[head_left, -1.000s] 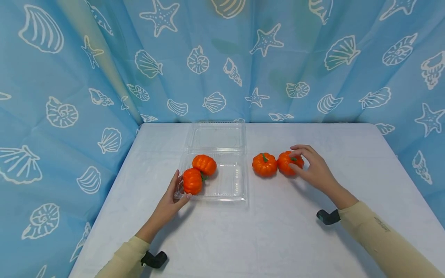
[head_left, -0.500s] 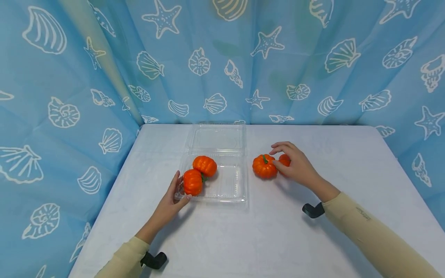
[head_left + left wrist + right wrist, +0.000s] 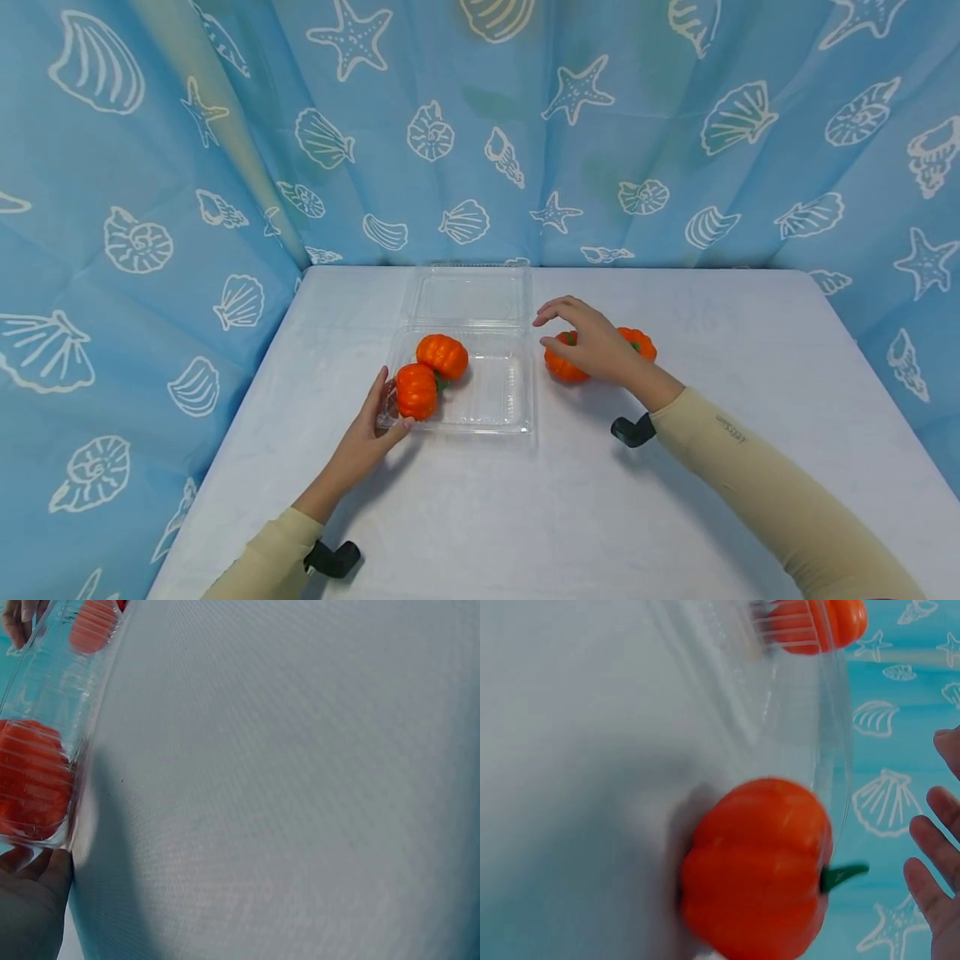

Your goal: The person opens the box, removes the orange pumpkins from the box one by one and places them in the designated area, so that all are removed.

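A clear plastic clamshell container (image 3: 491, 387) lies opened out, its lid (image 3: 468, 297) folded back. Two orange toy pumpkins sit in its left part: one behind (image 3: 442, 357), the other nearer the front (image 3: 416, 392). My left hand (image 3: 367, 437) holds the front left corner, thumb at the front and fingers along the side. Two more pumpkins rest on the table right of the container: a left one (image 3: 561, 364) and a right one (image 3: 639, 340). Over the left one hovers my right hand (image 3: 592, 340), fingers bent apart with nothing between them. It partly hides both.
A white cloth covers the table (image 3: 480, 517). Blue curtains (image 3: 480, 125) with white shell prints rise behind it and at the sides. A black wrist device (image 3: 633, 431) sits under each sleeve's cuff.
My right hand has moved left, from the right table pumpkin to over and past the left one. The pumpkins have stayed put, and my left hand keeps its place at the container.
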`<action>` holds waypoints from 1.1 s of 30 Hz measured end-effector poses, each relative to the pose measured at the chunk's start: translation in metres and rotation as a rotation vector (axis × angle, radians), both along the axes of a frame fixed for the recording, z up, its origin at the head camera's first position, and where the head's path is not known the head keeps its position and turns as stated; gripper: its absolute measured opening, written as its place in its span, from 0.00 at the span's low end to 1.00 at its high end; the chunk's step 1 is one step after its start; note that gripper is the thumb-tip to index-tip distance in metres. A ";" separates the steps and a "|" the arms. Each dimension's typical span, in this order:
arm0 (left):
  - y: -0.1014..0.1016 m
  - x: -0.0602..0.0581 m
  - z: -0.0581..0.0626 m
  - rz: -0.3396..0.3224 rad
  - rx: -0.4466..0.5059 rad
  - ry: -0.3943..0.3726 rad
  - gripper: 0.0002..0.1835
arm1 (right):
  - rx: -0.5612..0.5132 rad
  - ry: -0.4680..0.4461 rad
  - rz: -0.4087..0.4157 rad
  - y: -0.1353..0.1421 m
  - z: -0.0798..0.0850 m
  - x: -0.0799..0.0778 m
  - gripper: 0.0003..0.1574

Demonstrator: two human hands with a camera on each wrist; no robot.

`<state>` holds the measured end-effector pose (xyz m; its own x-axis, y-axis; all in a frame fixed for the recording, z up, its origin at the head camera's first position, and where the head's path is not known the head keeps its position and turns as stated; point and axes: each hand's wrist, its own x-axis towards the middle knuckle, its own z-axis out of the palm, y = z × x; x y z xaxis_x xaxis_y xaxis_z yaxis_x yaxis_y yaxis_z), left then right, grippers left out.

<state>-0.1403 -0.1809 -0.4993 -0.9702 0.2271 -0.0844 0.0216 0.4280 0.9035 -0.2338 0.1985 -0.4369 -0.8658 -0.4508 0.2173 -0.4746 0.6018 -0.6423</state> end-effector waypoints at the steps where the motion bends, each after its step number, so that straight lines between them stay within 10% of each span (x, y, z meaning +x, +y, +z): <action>1: 0.000 0.000 0.000 0.002 -0.002 -0.002 0.49 | -0.001 -0.007 0.008 -0.004 0.001 -0.001 0.13; 33: 0.000 -0.001 -0.003 0.013 -0.009 0.005 0.50 | -0.080 -0.042 0.195 -0.090 0.006 -0.036 0.22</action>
